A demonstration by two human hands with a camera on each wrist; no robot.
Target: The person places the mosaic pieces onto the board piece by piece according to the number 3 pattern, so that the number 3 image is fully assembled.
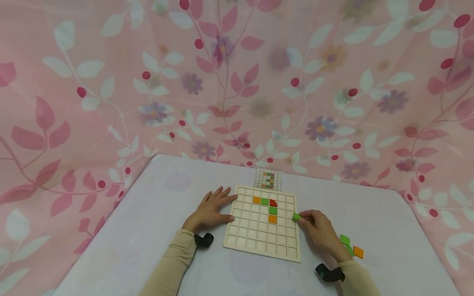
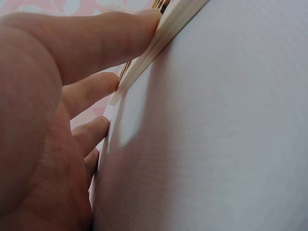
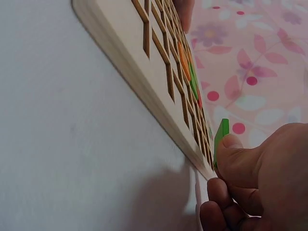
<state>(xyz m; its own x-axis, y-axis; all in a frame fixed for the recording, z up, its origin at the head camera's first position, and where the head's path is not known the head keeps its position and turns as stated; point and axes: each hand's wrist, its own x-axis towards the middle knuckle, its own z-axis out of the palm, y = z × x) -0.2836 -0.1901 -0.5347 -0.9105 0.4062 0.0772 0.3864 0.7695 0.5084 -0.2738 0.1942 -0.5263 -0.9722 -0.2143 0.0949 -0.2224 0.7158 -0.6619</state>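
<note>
A pale wooden grid board [image 1: 249, 240] lies on the table, with square recesses. Orange [image 1: 256, 200], green [image 1: 264, 201] and red [image 1: 273, 203] tiles sit in a row near its far side; below the red one come a green tile [image 1: 273, 210] and an orange tile [image 1: 272, 219]. My left hand [image 1: 212, 209] has its fingers spread, thumb and index tip touching the board's left edge. My right hand [image 1: 319, 229] pinches a green square tile [image 3: 222, 137] between thumb and fingers, held at the board's right edge.
Behind the board lies a pattern card [image 1: 268, 179] with a coloured grid. Loose green [image 1: 345, 240] and orange [image 1: 358, 252] tiles lie on the white tablecloth [image 1: 240, 283] beside the right wrist. A pink floral curtain [image 1: 239, 78] closes off the back.
</note>
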